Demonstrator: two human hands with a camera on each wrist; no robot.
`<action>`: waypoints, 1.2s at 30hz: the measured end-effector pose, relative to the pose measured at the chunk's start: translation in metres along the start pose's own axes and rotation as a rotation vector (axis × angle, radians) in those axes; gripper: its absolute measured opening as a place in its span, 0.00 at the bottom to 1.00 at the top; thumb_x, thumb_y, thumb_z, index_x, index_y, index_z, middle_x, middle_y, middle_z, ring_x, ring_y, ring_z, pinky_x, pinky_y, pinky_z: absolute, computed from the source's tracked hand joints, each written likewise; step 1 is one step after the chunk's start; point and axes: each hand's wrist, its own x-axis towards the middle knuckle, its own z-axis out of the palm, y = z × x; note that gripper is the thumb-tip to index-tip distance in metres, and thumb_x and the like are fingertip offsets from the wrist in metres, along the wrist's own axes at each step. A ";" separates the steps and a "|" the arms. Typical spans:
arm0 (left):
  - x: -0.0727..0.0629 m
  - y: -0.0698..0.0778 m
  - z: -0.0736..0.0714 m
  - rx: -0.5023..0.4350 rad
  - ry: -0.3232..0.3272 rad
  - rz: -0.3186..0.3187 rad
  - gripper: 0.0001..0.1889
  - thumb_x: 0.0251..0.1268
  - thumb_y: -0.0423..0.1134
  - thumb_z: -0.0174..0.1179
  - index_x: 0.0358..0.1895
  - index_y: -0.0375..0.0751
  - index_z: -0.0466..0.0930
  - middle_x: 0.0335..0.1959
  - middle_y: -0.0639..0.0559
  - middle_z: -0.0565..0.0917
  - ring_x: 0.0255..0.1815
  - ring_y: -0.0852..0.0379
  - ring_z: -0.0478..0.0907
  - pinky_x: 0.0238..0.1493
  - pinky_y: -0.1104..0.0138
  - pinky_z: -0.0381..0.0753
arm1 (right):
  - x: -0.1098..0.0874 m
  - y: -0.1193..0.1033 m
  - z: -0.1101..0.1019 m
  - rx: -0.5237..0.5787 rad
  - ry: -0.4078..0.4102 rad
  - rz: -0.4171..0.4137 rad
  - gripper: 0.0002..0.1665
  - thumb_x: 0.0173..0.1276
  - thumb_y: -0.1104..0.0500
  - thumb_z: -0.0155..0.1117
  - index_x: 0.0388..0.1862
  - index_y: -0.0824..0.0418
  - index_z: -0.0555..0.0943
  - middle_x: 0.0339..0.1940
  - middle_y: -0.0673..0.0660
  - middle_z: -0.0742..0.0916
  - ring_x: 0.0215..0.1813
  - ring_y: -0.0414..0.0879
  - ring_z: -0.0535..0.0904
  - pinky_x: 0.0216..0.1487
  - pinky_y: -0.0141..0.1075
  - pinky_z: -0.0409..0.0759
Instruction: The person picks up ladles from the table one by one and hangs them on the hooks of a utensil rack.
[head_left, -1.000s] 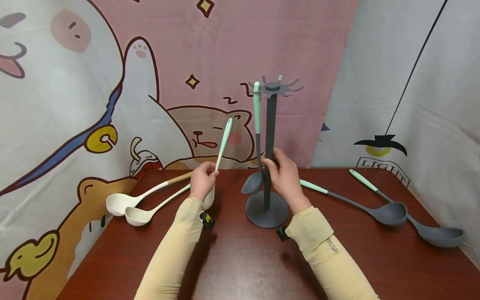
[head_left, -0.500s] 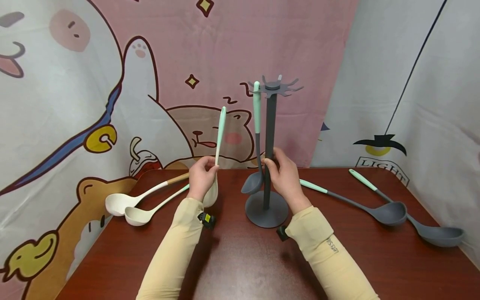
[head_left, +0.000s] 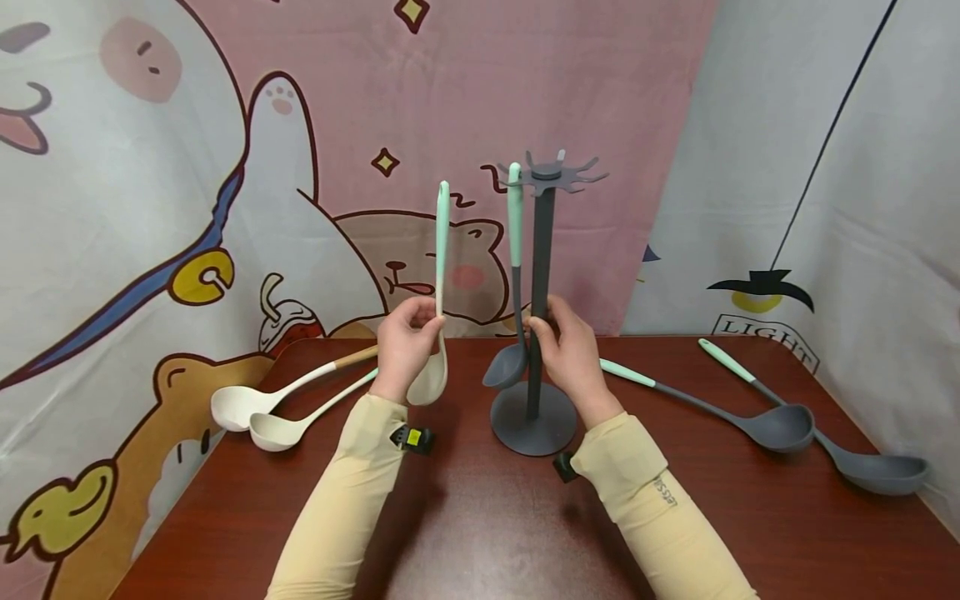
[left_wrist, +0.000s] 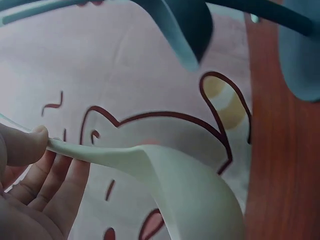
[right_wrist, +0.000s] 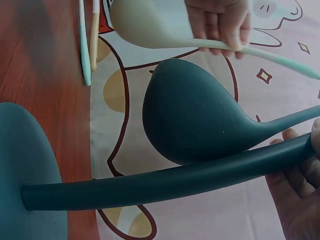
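Observation:
My left hand (head_left: 406, 343) pinches the thin shaft of a cream ladle (left_wrist: 190, 190) with a mint-green handle. The ladle hangs upright, bowl low, left of a dark grey utensil stand (head_left: 542, 267). My right hand (head_left: 568, 350) grips the stand's post partway up. From one of the stand's hooks, on its left side, hangs a grey ladle (right_wrist: 190, 112) with a mint handle, its bowl beside the post. In the right wrist view, the cream ladle's bowl shows beyond the grey one.
Left on the brown table (head_left: 480, 517) lie a white ladle (head_left: 236, 408) with a wooden handle and a cream ladle (head_left: 277, 432). Two grey ladles with mint handles lie at right, a nearer one (head_left: 780, 427) and an outer one (head_left: 881, 472). A printed cloth (head_left: 480, 100) hangs behind.
My left hand has raised the cream ladle and brought it from a tilt to nearly upright. The right hand and the stand have stayed in place.

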 end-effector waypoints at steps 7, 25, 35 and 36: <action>-0.002 0.017 -0.004 -0.052 -0.010 0.041 0.07 0.63 0.30 0.67 0.43 0.35 0.84 0.35 0.44 0.85 0.36 0.51 0.81 0.36 0.62 0.83 | 0.000 0.000 0.000 -0.003 0.001 -0.003 0.11 0.76 0.58 0.58 0.53 0.60 0.77 0.39 0.57 0.85 0.40 0.50 0.83 0.42 0.46 0.82; -0.014 0.050 -0.008 -0.150 -0.026 0.129 0.08 0.62 0.27 0.67 0.43 0.35 0.84 0.36 0.45 0.85 0.36 0.54 0.81 0.39 0.65 0.81 | 0.000 0.000 0.000 -0.005 0.020 -0.015 0.12 0.76 0.58 0.59 0.52 0.62 0.78 0.39 0.56 0.86 0.41 0.50 0.84 0.44 0.45 0.82; -0.023 0.054 -0.005 -0.170 -0.052 0.184 0.08 0.62 0.27 0.67 0.43 0.37 0.85 0.36 0.46 0.85 0.37 0.53 0.82 0.36 0.65 0.82 | -0.001 0.000 0.001 -0.007 0.021 -0.025 0.10 0.75 0.58 0.60 0.52 0.60 0.78 0.39 0.56 0.85 0.41 0.50 0.84 0.43 0.45 0.82; -0.024 0.055 -0.005 -0.171 -0.055 0.186 0.08 0.62 0.28 0.67 0.43 0.37 0.85 0.36 0.47 0.86 0.37 0.54 0.81 0.35 0.65 0.82 | -0.001 0.000 0.000 -0.009 0.021 -0.026 0.10 0.75 0.58 0.60 0.52 0.60 0.78 0.39 0.57 0.85 0.41 0.50 0.84 0.43 0.45 0.82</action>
